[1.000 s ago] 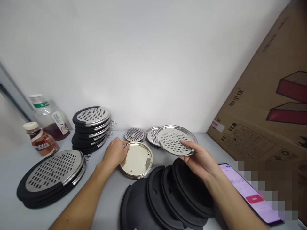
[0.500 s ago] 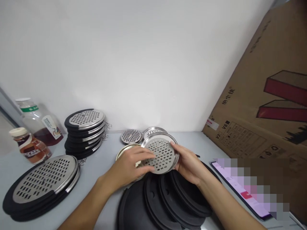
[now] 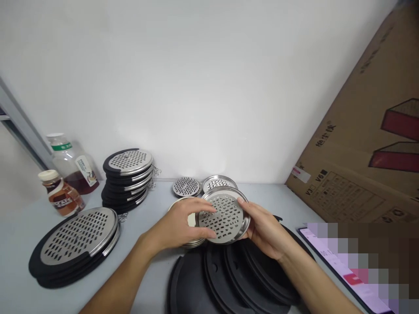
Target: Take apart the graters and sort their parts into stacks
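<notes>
A round metal grater plate (image 3: 225, 218) with rows of slotted holes sits in a shiny rim, tilted towards me. My right hand (image 3: 263, 231) grips its right edge, thumb on the front and fingers behind. At its left side, my left hand (image 3: 181, 222) is spread, thumb and fingers apart over the plate's face; whether the tips touch is unclear. Partly behind the left hand are stacked gold-toned metal rings (image 3: 193, 243). Another grater disc (image 3: 186, 186) and a rimmed one (image 3: 220, 182) lie by the wall. Below my hands, several black round covers (image 3: 193, 279) overlap.
On the left stand a tall stack of black-edged graters (image 3: 129, 161) and a lower stack (image 3: 77, 235). Behind them are a coffee bottle (image 3: 63, 196) and a bottle of dark liquid (image 3: 77, 172). A cardboard box (image 3: 353, 131) and a lit phone (image 3: 334, 257) are at right.
The whole view has shifted, so things appear farther right. My right hand still grips the grater plate, and my left hand stays spread at its left side.
</notes>
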The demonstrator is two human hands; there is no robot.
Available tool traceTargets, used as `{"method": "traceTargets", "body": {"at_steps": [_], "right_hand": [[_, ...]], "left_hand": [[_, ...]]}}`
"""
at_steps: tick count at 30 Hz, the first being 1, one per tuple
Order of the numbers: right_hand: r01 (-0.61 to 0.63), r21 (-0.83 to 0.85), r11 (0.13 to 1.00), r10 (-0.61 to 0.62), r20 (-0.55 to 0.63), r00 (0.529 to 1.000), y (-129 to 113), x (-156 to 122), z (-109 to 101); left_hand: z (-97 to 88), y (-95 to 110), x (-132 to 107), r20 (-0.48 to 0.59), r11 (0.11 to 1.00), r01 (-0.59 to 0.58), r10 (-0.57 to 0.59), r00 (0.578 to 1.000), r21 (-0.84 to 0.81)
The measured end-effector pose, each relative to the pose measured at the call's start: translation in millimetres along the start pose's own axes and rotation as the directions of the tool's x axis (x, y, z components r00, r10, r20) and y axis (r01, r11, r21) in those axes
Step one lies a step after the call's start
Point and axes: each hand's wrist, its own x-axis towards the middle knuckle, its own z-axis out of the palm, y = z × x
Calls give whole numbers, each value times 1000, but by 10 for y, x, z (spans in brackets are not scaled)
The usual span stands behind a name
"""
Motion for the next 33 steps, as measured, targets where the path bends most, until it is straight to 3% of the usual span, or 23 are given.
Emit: {"method": "traceTargets", "body": {"at_steps": [7, 12, 14, 16, 18, 19, 22, 26, 30, 33], "right_hand": [[123, -73, 990, -116, 92, 989, 71, -5, 61], [150, -70, 986, -141, 122, 983, 59, 13, 2], [151, -82, 985, -143, 95, 985, 30, 52, -36], [121, -100, 988, -114, 66, 991, -51, 138, -104], [87, -142, 986, -87, 8, 996, -193, 280, -208], [86, -170, 982, -94, -41, 995, -279, 371, -269], [121, -269, 955, -174, -182, 968, -512, 705, -449], [70, -369, 927, -157, -211, 965, -574, 1159, -585], [-15, -501, 865, -86, -177, 981, -443, 1458, -602], [-49, -624, 780, -103, -205, 973, -394, 1563, -605]], "left_hand": [[310, 65, -2, -75, 998, 50, -47, 996, 46], [217, 33, 32, -215, 993, 60, -80, 973, -97], [98, -67, 72, -378, 979, 119, -175, 909, -169], [-43, -231, 147, -540, 924, 189, -350, 765, -332], [-181, -441, 255, -550, 800, 211, -551, 628, -561], [-240, -553, 315, -506, 734, 214, -620, 600, -645], [-342, -856, 478, -411, 624, 253, -717, 563, -740], [-317, -1127, 593, -360, 581, 322, -762, 538, -748], [-254, -1343, 627, -400, 641, 410, -746, 532, -649], [-249, -1511, 623, -522, 738, 466, -675, 521, -488]]}}
